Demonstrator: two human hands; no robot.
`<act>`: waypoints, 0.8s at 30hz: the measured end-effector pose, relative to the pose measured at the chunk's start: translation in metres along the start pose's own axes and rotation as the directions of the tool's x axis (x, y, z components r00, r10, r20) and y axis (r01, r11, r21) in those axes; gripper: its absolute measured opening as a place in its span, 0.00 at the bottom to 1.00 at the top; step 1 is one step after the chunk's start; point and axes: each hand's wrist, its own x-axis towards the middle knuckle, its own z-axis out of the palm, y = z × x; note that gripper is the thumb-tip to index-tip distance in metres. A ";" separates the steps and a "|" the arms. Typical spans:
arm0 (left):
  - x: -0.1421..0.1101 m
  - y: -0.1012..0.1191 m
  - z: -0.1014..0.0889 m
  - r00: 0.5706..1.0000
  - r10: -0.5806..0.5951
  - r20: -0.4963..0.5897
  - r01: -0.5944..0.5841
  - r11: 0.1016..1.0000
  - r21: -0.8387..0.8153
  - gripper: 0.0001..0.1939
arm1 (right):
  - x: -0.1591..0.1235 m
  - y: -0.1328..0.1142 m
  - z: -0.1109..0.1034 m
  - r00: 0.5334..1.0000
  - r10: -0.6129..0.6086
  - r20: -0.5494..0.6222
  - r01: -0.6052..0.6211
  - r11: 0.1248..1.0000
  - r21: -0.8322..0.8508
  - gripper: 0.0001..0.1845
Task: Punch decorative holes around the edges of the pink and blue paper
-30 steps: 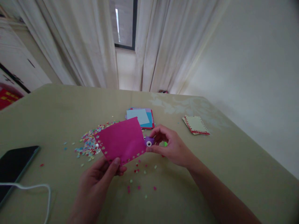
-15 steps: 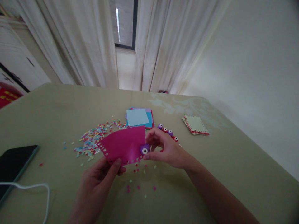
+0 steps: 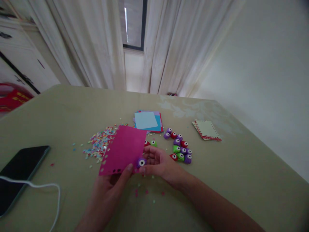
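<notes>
A magenta sheet of paper (image 3: 125,146) is raised above the table, with small shapes punched along its left and bottom edges. My left hand (image 3: 113,185) pinches its bottom edge, thumb on top. My right hand (image 3: 160,164) grips a small purple craft punch (image 3: 141,162) marked with a black star, which sits at the sheet's lower right corner. Whether the paper lies inside the punch's slot is hard to tell. Behind my right hand stand several more punches (image 3: 177,149) in purple, red and green, and a green punch (image 3: 153,143) shows just past the sheet.
Colourful paper confetti (image 3: 100,143) is heaped left of the sheet, with loose bits below my hands. Coloured paper sheets (image 3: 146,120) lie stacked behind. Punched cards (image 3: 207,130) rest at the right. A phone (image 3: 23,164) and white cable (image 3: 45,185) lie at the left.
The magenta sheet has tilted so that more of its face shows. My right hand and the purple punch have shifted down and left along it, uncovering the punches behind.
</notes>
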 end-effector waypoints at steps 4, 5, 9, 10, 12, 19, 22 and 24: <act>0.004 -0.007 0.001 0.998 -0.020 0.060 0.022 0.999 -0.028 0.16 | -0.001 0.004 0.007 0.997 0.033 0.067 -0.032 0.999 -0.013 0.27; 0.005 -0.010 0.001 0.997 -0.036 0.070 0.038 0.999 -0.027 0.16 | -0.001 0.007 0.009 0.997 0.037 0.061 -0.036 0.999 -0.026 0.26; 0.008 -0.017 0.002 0.994 -0.054 0.100 0.069 0.986 -0.154 0.15 | -0.001 0.024 0.013 1.000 0.012 -0.012 -0.012 1.000 0.007 0.27; 0.009 -0.018 0.002 0.994 -0.052 0.100 0.071 0.977 -0.199 0.17 | -0.001 0.029 0.014 1.000 -0.005 -0.022 0.006 0.999 0.036 0.28; 0.010 -0.019 0.003 0.995 -0.056 0.079 0.075 0.963 -0.261 0.20 | -0.001 0.035 0.015 0.998 -0.044 -0.039 0.047 0.996 0.080 0.29; 0.008 -0.017 -0.003 0.998 0.020 0.056 -0.012 0.990 -0.140 0.10 | -0.001 0.037 0.020 0.997 -0.066 -0.031 0.069 0.993 0.094 0.25; 0.007 -0.016 -0.003 0.998 0.029 0.048 -0.024 0.994 -0.108 0.10 | -0.002 0.039 0.020 0.997 -0.058 -0.049 0.062 0.995 0.082 0.25; 0.007 -0.015 -0.002 0.999 0.030 0.045 -0.025 0.995 -0.095 0.10 | -0.002 0.040 0.019 0.996 -0.054 -0.071 0.059 0.996 0.071 0.25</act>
